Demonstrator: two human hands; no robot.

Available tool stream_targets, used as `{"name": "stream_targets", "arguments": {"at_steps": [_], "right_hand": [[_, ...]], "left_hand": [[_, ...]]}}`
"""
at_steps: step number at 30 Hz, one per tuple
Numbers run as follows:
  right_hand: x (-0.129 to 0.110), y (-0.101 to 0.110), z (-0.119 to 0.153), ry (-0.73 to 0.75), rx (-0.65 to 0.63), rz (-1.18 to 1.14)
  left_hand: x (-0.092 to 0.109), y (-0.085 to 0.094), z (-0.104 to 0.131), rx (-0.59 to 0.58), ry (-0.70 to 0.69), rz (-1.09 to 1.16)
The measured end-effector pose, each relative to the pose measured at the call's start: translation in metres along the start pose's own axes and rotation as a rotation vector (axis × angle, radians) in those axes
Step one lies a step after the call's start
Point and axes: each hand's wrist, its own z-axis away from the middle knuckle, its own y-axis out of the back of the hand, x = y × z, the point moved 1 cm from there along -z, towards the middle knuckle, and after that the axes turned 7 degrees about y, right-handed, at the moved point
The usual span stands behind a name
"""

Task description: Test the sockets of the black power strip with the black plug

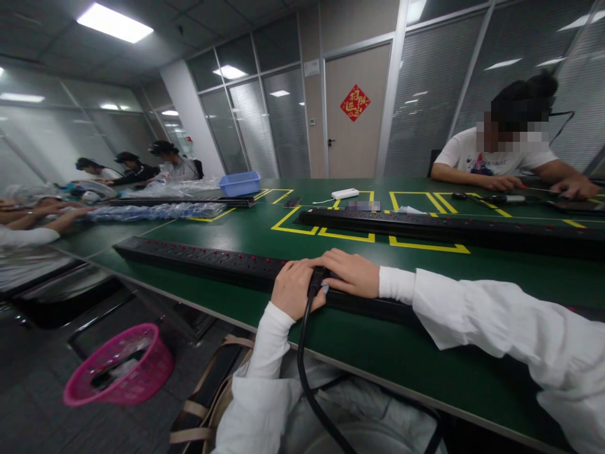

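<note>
Office room; glass partitions (283,120) and a door (358,148) with a red diamond sign (355,103) across the upper frame. Green table (227,236) fills the middle, marked with yellow tape (425,248).

Black power strip (198,257) with red switches lies along the near side of the table, from centre left, passing under the hands, toward lower right. Black plug (317,281) at frame centre, over the strip; its cord (303,353) curves down to the bottom edge. Whether the plug is seated: cannot tell, hands cover the spot.

Left hand (293,289): fingers curled, pinching the plug against the thumb. Right hand (350,272): laid over the strip just right of the plug, fingers close together, tips meeting the left hand; whether it also grips: cannot tell.

Second power strip (454,228) at centre right, farther back. Blue basket (239,184) left of upper centre; pink basket (158,345) on the floor, lower left. A co-worker (505,151) sits upper right.
</note>
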Motion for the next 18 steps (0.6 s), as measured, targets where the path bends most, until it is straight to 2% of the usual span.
{"name": "stream_targets", "arguments": {"at_steps": [18], "right_hand": [[0.0004, -0.0005, -0.0001, 0.001, -0.007, 0.012]], "left_hand": [[0.001, 0.0021, -0.0009, -0.02, -0.003, -0.004]]}}
